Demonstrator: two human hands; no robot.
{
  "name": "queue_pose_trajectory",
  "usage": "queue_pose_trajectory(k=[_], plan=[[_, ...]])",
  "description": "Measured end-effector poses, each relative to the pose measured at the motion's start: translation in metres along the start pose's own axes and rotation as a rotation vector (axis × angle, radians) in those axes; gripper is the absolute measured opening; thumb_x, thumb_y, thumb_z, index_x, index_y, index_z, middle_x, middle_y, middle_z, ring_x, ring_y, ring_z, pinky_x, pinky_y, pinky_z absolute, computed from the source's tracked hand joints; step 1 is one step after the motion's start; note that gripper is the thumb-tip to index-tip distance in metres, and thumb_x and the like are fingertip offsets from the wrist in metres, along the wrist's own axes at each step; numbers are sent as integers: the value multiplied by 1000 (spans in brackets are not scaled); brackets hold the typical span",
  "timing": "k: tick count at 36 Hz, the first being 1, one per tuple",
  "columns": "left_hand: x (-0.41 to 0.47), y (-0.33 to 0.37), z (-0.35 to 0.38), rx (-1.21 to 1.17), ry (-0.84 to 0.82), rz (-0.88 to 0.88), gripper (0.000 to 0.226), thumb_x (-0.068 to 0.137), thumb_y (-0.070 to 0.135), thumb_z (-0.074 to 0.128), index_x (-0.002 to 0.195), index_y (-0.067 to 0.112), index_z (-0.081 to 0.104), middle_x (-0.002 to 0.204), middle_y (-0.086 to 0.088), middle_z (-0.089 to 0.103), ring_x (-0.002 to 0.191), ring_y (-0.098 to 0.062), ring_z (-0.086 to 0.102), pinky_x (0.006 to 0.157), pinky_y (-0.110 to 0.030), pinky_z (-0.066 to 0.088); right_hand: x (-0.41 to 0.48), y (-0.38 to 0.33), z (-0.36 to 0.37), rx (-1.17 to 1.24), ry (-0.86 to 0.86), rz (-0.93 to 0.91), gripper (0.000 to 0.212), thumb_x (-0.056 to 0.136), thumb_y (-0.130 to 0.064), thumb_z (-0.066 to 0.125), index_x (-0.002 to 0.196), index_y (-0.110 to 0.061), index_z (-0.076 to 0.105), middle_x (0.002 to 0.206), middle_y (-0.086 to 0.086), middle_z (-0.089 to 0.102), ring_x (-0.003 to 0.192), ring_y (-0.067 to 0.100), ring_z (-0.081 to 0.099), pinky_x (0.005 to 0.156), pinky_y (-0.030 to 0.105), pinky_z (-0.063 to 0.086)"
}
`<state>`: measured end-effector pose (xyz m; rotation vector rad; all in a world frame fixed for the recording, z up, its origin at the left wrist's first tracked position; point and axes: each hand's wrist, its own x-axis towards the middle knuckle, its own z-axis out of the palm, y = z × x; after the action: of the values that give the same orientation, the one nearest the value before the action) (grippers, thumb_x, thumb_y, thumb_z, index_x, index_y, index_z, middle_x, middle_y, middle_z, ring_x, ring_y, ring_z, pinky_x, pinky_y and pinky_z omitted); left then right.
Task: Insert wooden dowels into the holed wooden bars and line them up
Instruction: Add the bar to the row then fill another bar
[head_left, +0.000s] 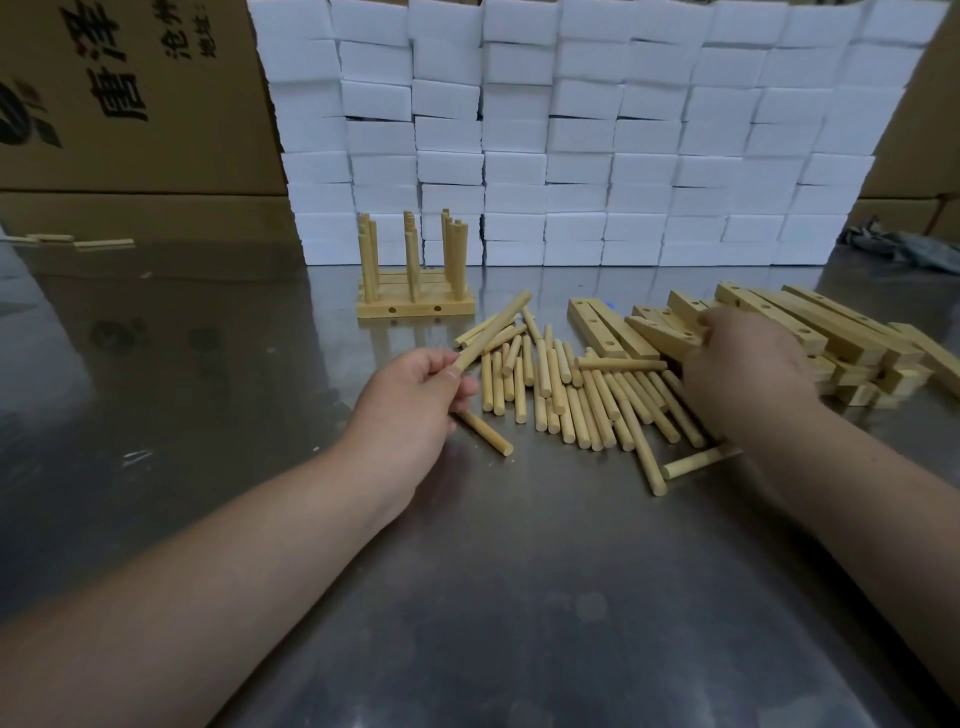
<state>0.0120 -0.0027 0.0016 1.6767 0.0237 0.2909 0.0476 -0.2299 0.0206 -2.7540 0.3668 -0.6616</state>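
Note:
My left hand grips one wooden dowel, which slants up to the right; a second dowel end sticks out beneath the hand. A loose heap of dowels lies in the middle of the metal table. My right hand grips a holed wooden bar at the left edge of the pile of holed bars. At the back, several finished bars with upright dowels stand side by side.
A wall of stacked white boxes closes off the back of the steel table. Brown cartons stand at the back left, with a few stray dowels before them. Dark cloth lies at the far right.

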Motion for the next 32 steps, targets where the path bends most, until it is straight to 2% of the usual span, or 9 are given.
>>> queue_pose_trajectory(k=[7, 11, 13, 15, 18, 22, 24, 28, 32], plan=[[1, 0, 0, -7, 31, 21, 24, 96, 12, 43, 83, 27, 57, 71, 9, 63, 73, -8, 58, 64, -23, 45, 0, -1, -15, 220, 242, -14, 39, 96, -7, 35, 132, -6, 50, 125, 18, 53, 103, 35, 54, 79, 36, 41], [1, 1, 0, -35, 75, 69, 24, 97, 13, 38, 84, 26, 54, 72, 8, 63, 74, -9, 59, 62, -23, 43, -7, -6, -25, 499, 281, 65, 39, 96, -10, 33, 128, -14, 55, 118, 11, 60, 90, 26, 58, 71, 29, 46], [1, 3, 1, -51, 98, 88, 25, 98, 13, 35, 84, 25, 52, 74, 9, 64, 72, -6, 60, 59, -21, 43, -14, -14, -26, 690, 197, 150, 36, 94, -10, 36, 119, -20, 61, 97, 5, 64, 67, 17, 54, 54, 25, 41], [0, 4, 1, -76, 130, 103, 26, 99, 15, 33, 83, 25, 50, 80, 9, 65, 76, -5, 61, 60, -20, 46, -22, -24, -26, 926, 33, 278, 32, 92, -5, 41, 107, -18, 66, 80, 4, 62, 61, 15, 53, 54, 25, 44], [-1, 6, 1, -132, 192, 143, 26, 100, 18, 32, 83, 28, 49, 91, 10, 63, 85, -4, 62, 71, -24, 51, -38, -40, -24, 1185, -250, 339, 27, 91, 3, 44, 86, -10, 68, 90, 9, 61, 64, 16, 57, 57, 18, 54], [-4, 10, 0, -229, 172, 181, 22, 100, 19, 31, 86, 27, 46, 93, 12, 60, 81, -5, 67, 68, -20, 54, -59, -52, -23, 1238, -546, 281, 29, 95, 1, 41, 82, -7, 65, 96, 18, 59, 61, 19, 57, 42, 13, 47], [-5, 10, 0, -249, 131, 178, 21, 100, 18, 31, 88, 26, 46, 92, 10, 62, 76, -6, 69, 65, -17, 54, -65, -55, -23, 1226, -588, 240, 27, 97, -4, 40, 87, -8, 65, 92, 18, 60, 53, 15, 58, 41, 14, 46], [-7, 9, 1, -203, 76, 174, 20, 100, 17, 33, 88, 25, 47, 86, 8, 64, 73, -8, 69, 63, -18, 54, -70, -53, -26, 1222, -611, 97, 22, 95, -26, 49, 89, -12, 65, 61, 9, 60, 40, 6, 51, 39, 14, 40], [-11, 10, 1, -150, -6, 198, 22, 99, 13, 33, 89, 24, 50, 78, 13, 65, 67, -7, 68, 60, -18, 53, -72, -51, -27, 1146, -790, -57, 33, 94, -34, 48, 83, -10, 66, 59, 3, 63, 41, 8, 46, 39, 17, 38]])
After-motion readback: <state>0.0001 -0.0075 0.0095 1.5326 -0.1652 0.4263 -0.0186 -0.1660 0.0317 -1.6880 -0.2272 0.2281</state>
